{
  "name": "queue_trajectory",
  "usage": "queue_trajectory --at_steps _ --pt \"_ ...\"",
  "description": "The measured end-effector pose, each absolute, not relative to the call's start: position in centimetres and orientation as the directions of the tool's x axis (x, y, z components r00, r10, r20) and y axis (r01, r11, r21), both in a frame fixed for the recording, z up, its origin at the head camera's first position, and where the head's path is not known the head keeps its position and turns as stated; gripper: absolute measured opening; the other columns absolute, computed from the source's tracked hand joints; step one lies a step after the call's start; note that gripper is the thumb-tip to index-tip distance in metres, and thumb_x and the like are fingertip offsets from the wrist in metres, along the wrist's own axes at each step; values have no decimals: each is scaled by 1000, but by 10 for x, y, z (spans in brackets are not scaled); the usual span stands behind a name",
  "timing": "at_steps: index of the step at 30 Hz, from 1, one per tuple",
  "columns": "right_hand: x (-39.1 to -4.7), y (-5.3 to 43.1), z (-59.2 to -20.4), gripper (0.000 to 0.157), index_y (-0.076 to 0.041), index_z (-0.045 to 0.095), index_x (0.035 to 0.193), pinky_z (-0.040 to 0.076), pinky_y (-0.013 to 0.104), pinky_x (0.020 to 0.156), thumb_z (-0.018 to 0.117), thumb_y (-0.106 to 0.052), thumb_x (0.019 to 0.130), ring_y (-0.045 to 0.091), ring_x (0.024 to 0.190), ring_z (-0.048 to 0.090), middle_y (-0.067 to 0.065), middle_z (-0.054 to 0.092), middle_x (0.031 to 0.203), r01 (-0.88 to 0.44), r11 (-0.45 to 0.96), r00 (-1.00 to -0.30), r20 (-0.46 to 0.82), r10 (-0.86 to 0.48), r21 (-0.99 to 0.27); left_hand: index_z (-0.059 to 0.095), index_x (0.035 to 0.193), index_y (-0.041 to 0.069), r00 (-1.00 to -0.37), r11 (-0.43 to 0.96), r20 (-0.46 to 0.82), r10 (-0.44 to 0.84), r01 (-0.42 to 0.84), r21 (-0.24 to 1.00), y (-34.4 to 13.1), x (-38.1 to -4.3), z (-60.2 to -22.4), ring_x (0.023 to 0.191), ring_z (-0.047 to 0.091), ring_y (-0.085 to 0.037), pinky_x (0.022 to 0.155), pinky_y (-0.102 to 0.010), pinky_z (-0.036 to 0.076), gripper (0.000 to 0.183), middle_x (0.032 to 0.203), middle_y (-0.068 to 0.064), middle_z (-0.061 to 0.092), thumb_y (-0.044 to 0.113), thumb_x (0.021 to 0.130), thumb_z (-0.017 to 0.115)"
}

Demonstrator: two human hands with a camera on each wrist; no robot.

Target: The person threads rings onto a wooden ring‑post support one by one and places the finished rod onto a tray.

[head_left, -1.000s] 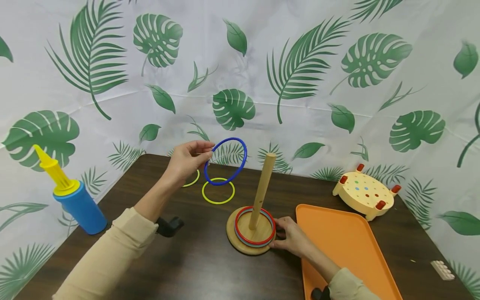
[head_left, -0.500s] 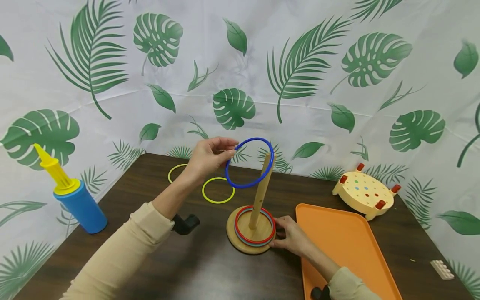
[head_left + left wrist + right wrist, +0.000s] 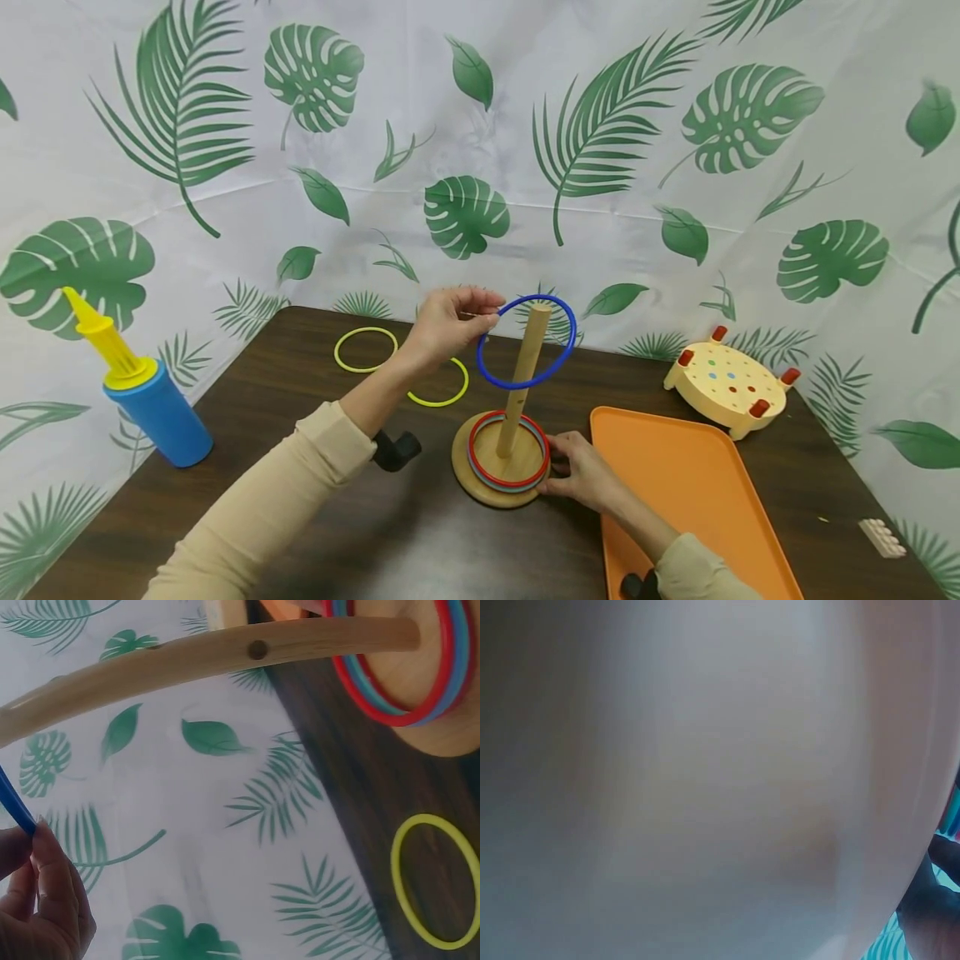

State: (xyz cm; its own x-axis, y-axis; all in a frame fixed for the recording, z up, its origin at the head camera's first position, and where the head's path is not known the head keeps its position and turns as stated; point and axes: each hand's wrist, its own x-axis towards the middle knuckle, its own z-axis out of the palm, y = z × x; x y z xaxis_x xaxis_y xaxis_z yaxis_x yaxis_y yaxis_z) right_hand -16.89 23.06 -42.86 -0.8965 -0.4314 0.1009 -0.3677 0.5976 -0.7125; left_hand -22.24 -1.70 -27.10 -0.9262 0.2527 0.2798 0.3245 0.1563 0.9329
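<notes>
My left hand (image 3: 453, 325) pinches a blue ring (image 3: 567, 346) between thumb and fingertips. Tilted, the ring frames the top of an upright wooden post (image 3: 523, 367) in the head view, its near edge crossing in front of the post. In the left wrist view the blue ring (image 3: 15, 802) shows just below the post's tip. Around the post's foot, a red ring (image 3: 480, 429) lies over a grey-blue one on the round wooden base (image 3: 467, 479). My right hand (image 3: 585, 475) grips the base's right edge with thumb and fingers. The right wrist view is mostly a blurred pale surface.
Two yellow rings, one at the back (image 3: 341, 343) and one partly behind my left arm (image 3: 438, 404), lie on the dark table (image 3: 300, 533). An orange tray (image 3: 675, 467) and a cream pegged stool (image 3: 727, 383) stand right. A blue and yellow pump (image 3: 161, 417) is left.
My left hand has carried the blue ring rightward from left of the post to its top. The right hand has stayed at the base.
</notes>
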Motion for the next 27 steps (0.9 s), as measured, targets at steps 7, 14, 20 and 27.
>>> queue_trajectory --at_steps 7,14,20,27 --pt "-170 231 -430 64 14 51 124 53 34 84 81 -7 71 33 101 52 20 47 107 -370 585 -895 107 -434 -722 69 106 3 -939 273 223 263 294 916 -14 -228 -294 74 61 -14 59 -20 50 19 94 -11 70 6 88 64" --pt "-170 231 -431 64 14 53 123 54 33 84 82 -5 69 33 101 50 19 47 105 -379 588 -893 118 -434 -714 72 102 5 -962 402 128 239 219 889 -15 -229 -332 75 65 -15 62 -24 54 17 90 -8 71 6 86 66" --pt "-171 231 -431 66 15 50 125 53 33 84 81 -5 71 33 101 52 19 46 105 -368 594 -896 102 -433 -715 73 97 7 -969 476 81 232 186 859 -14 -230 -362 69 61 -9 58 -21 51 14 84 -4 71 5 84 67" --pt "-170 231 -431 57 10 57 118 54 33 84 82 -10 71 32 103 50 19 47 107 -382 595 -891 110 -442 -707 74 94 8 -953 579 117 281 265 771 -10 -227 -380 78 63 -15 67 -27 50 12 82 -2 71 8 83 68"
